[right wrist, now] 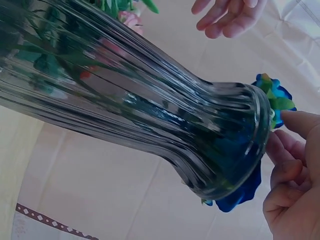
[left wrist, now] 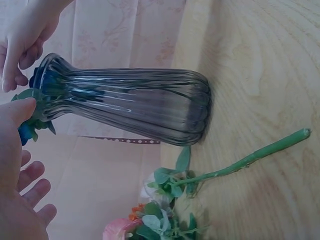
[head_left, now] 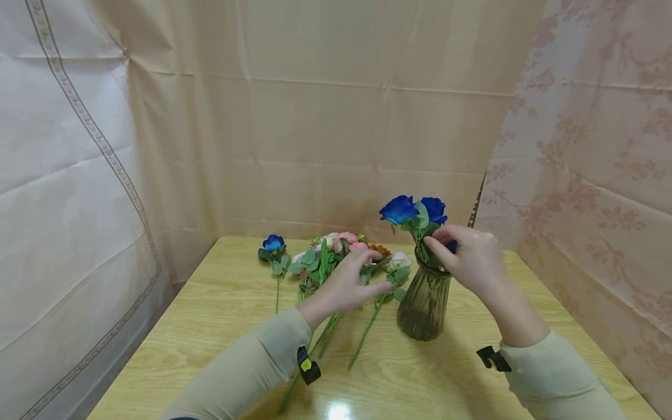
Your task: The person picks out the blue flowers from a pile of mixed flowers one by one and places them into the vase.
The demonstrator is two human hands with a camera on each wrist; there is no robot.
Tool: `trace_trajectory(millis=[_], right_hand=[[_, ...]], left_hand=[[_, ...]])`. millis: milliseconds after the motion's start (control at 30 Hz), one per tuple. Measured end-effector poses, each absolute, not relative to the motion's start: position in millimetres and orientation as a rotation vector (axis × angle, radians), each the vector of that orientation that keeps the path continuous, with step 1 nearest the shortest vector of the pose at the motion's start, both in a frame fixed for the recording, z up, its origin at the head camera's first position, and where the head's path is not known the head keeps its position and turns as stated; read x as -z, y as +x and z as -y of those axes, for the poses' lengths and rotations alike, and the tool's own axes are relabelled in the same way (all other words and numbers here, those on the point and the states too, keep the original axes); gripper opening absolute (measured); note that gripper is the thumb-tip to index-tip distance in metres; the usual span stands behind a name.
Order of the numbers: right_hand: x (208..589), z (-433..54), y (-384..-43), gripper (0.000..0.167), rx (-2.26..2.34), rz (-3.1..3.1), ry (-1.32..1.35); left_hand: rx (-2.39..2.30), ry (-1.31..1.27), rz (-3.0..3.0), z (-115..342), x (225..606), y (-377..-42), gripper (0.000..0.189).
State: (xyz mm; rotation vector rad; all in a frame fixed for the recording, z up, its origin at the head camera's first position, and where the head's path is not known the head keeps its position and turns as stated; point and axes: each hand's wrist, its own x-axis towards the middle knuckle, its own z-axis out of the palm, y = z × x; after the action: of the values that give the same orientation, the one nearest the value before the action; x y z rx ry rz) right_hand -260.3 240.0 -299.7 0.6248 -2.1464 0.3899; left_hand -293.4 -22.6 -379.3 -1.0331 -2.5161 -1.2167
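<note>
A ribbed, smoky glass vase (head_left: 424,306) stands upright on the table, with stems showing through its wall. Two blue roses (head_left: 399,210) rise above its mouth, and more blue petals sit low at the rim. At the mouth, my right hand (head_left: 469,259) pinches a blue rose by its leafy part, thumb and forefinger close together; the fingers partly hide the grip. My left hand (head_left: 346,283) is left of the vase, thumb and fingers spread with nothing between them. Beneath and beyond it lies a white rose (head_left: 400,261) on a green stem.
Pink flowers (head_left: 346,237) and an orange flower (head_left: 379,249) lie in a leafy heap at the middle back, their stems toward me. A single blue rose (head_left: 273,242) lies to the left. Curtains hang behind and beside the wooden table (head_left: 199,344).
</note>
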Motion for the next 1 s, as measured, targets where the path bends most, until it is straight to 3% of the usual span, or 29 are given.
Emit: trace_trajectory(millis=[333,1000], right_hand=[[287,-249,-258,0.017,-0.491,2.018,0.631],[297,-273,-249,0.059,-0.841,2.253,0.464]], left_hand=[[1.198,-1.048,2.485,28,368,-294,0.062],[1.167,-1.090,2.473,38,375,-288,0.058]])
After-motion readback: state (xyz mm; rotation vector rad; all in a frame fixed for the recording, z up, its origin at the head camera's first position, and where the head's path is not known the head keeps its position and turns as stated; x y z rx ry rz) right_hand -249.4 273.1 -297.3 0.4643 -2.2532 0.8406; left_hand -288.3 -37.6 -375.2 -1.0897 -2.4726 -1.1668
